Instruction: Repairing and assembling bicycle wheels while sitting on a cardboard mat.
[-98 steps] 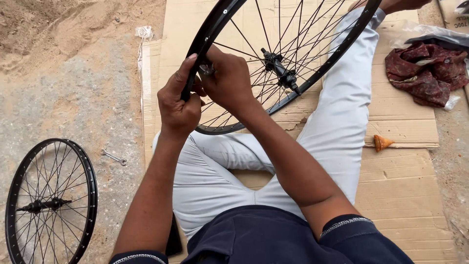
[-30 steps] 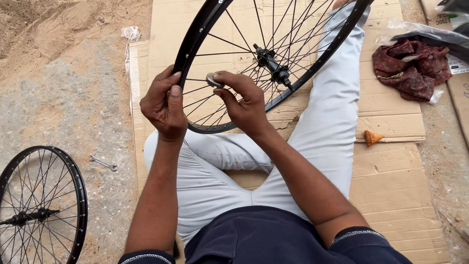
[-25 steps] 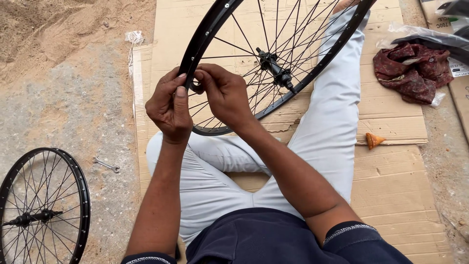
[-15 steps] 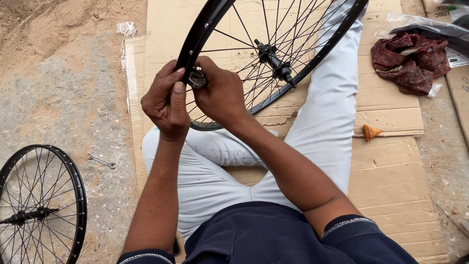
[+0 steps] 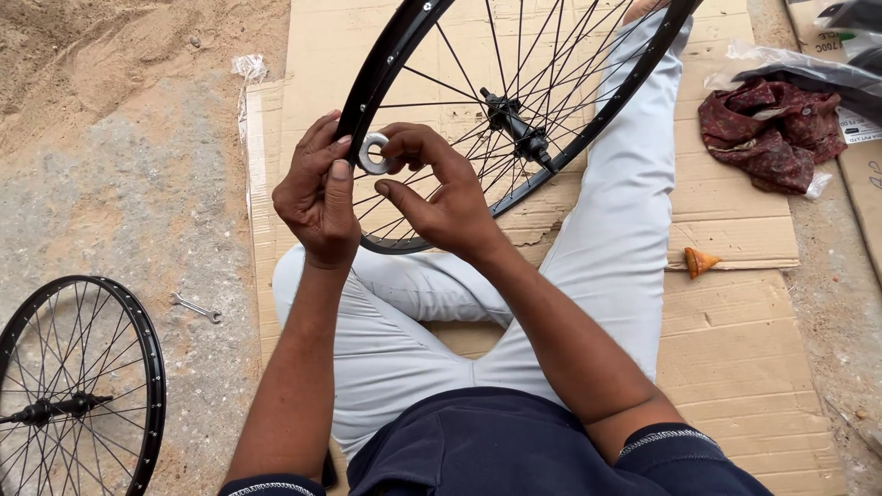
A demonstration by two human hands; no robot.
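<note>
A black spoked bicycle wheel (image 5: 386, 55) leans across my legs, its hub (image 5: 514, 124) near the top middle. In front of its near rim I hold a small silver ring-shaped tool (image 5: 373, 152). My left hand (image 5: 317, 193) pinches its left side with thumb and fingers. My right hand (image 5: 436, 188) grips its right side, index finger curled over the top. Both hands sit close together just above my bent knee.
I sit on flattened cardboard (image 5: 735, 358) in pale trousers. A second black wheel (image 5: 78, 386) lies on the concrete at lower left, with a small spanner (image 5: 196, 308) beside it. A dark red rag (image 5: 772, 133) and a plastic bag lie at upper right; an orange scrap (image 5: 698, 262) sits on the cardboard.
My hands have stayed at the wheel's near rim, working the silver ring between them. The ring now shows clearly between my fingertips, where my right hand covered it half a second ago.
</note>
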